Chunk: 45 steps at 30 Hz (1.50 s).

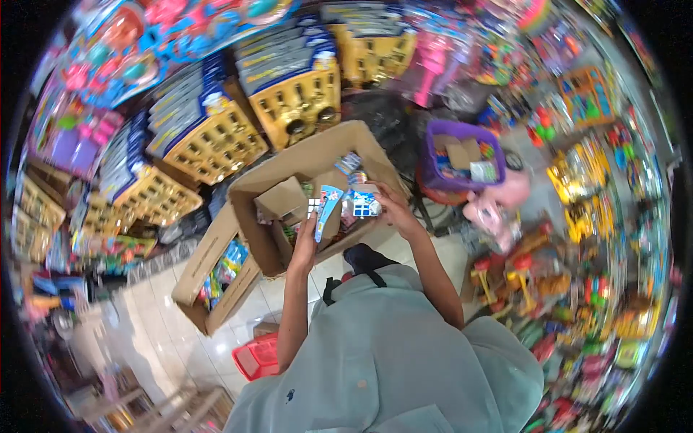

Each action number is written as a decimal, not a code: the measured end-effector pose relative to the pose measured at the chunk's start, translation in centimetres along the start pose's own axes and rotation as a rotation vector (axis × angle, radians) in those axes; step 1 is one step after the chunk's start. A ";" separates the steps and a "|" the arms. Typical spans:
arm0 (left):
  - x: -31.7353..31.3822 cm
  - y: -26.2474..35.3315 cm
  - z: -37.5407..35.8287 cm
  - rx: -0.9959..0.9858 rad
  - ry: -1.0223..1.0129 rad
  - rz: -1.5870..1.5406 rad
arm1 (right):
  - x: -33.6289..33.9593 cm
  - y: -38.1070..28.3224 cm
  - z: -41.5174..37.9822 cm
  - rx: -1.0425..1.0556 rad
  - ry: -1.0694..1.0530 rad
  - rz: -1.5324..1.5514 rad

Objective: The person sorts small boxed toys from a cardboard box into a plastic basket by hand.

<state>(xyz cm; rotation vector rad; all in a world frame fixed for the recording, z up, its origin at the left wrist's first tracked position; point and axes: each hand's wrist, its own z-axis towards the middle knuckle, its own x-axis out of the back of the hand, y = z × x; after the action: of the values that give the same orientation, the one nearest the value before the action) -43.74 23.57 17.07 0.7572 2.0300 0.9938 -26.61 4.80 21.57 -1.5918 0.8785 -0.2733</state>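
Both hands are over a large open cardboard box [249, 231]. My left hand [306, 237] is closed on a packaged puzzle cube [315, 207] with white squares, and its blue printed card [329, 209] is tilted upright. My right hand [392, 206] grips a second puzzle cube [363, 208], showing white squares on blue, by its right side. The two packages are close together but apart. Below them in the box lie a loose cardboard flap [281, 198] and several small colourful packets [349, 163]; the hands and packages hide part of the contents.
A narrow carton [209, 270] with bright packets stands left of the box. A purple basket [433, 173] is to the right, and a red basket [253, 359] sits on the tiled floor [173, 346]. Yellow toy sets [216, 144] line the back; blurred toys crowd the right.
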 end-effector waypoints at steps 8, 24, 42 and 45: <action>-5.6 -5.1 -3.1 0.034 -0.207 -0.029 | 2.5 2.4 -11.4 -0.030 0.186 0.266; -14.2 -6.4 -0.8 0.186 -0.374 0.260 | 11.0 3.8 -14.1 -0.047 0.378 0.323; -34.0 -10.9 20.4 0.205 -0.140 0.122 | 42.6 -3.3 -2.2 -0.163 0.563 -0.053; -34.3 -11.8 22.2 0.204 -0.100 0.061 | 46.6 -3.4 -1.0 -0.216 0.609 0.037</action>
<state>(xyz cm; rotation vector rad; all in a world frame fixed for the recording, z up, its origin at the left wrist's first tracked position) -8.88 0.29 9.99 0.9618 2.0512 0.7731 5.90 -27.07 11.04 -1.7152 1.4400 -0.6779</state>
